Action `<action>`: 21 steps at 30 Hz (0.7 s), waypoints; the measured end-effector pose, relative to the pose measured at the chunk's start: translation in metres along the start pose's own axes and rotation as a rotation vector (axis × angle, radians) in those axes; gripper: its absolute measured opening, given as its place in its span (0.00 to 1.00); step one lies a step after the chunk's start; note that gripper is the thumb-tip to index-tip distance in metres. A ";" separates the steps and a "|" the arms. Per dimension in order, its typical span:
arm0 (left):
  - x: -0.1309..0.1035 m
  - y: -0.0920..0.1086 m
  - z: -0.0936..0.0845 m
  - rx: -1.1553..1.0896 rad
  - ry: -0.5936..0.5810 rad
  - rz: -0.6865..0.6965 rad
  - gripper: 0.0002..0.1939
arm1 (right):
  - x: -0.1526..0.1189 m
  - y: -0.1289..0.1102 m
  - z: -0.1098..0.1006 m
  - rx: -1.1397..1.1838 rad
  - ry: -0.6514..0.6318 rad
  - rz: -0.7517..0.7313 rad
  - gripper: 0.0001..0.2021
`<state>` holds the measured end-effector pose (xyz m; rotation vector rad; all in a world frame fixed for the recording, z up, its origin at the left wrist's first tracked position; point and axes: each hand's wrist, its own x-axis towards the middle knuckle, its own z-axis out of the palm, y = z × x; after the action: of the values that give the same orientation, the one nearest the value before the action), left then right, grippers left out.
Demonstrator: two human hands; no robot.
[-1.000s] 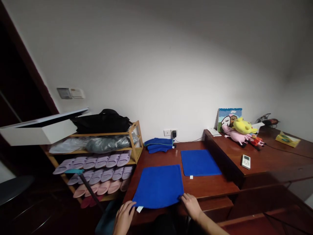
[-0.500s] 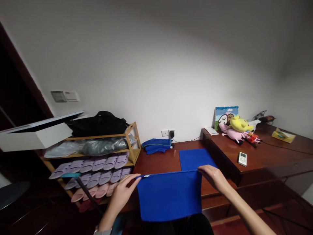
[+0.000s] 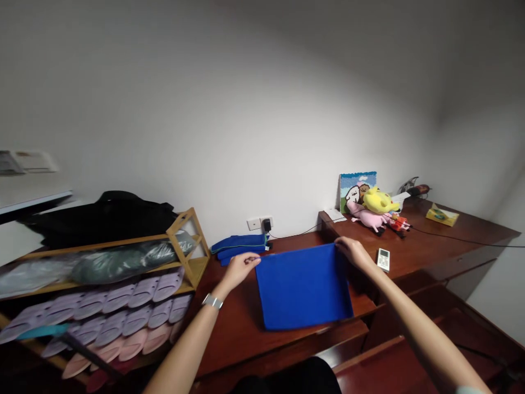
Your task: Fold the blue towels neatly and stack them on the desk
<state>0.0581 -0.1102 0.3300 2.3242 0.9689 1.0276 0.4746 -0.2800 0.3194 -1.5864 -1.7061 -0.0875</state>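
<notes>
A blue cloth (image 3: 303, 290) hangs spread between my hands over the low reddish-brown wooden cabinet top (image 3: 233, 334). Its top left corner is pinched by my left hand (image 3: 241, 269), which has a watch on the wrist. At the top right corner, my right hand (image 3: 353, 254) grips the edge between thumb and fingers. The second blue cloth lying on the cabinet top is hidden behind the held one. Against the wall, just beyond my left hand, lie folded blue cloths (image 3: 241, 244) with a green edge.
On the left stands a wooden rack (image 3: 189, 262) with rows of slippers (image 3: 139, 293) and a black bag (image 3: 106, 216) on top. A higher desk to the right holds plush toys (image 3: 377, 202), a remote control (image 3: 383, 260) and a yellow tissue pack (image 3: 442, 214). A plug (image 3: 267, 224) trails a cord.
Both hands have moved forward and up, carrying the blue cloth over the cabinet top, where it covers the second cloth from view. The view has turned to the right.
</notes>
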 end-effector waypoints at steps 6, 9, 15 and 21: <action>0.094 -0.001 0.039 0.028 0.150 0.023 0.19 | 0.096 0.048 0.002 -0.096 0.156 0.102 0.13; 0.095 -0.011 0.068 0.033 0.148 0.058 0.18 | 0.098 0.067 0.014 -0.104 0.217 0.156 0.16; 0.002 -0.054 0.161 0.096 -0.004 0.087 0.15 | -0.006 0.104 0.092 -0.217 0.006 0.432 0.16; -0.087 -0.101 0.235 0.201 -0.141 0.069 0.16 | -0.109 0.132 0.173 -0.245 -0.173 0.576 0.16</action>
<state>0.1519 -0.1289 0.0774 2.5706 0.9823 0.8113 0.4953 -0.2468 0.0796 -2.2679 -1.3333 0.1386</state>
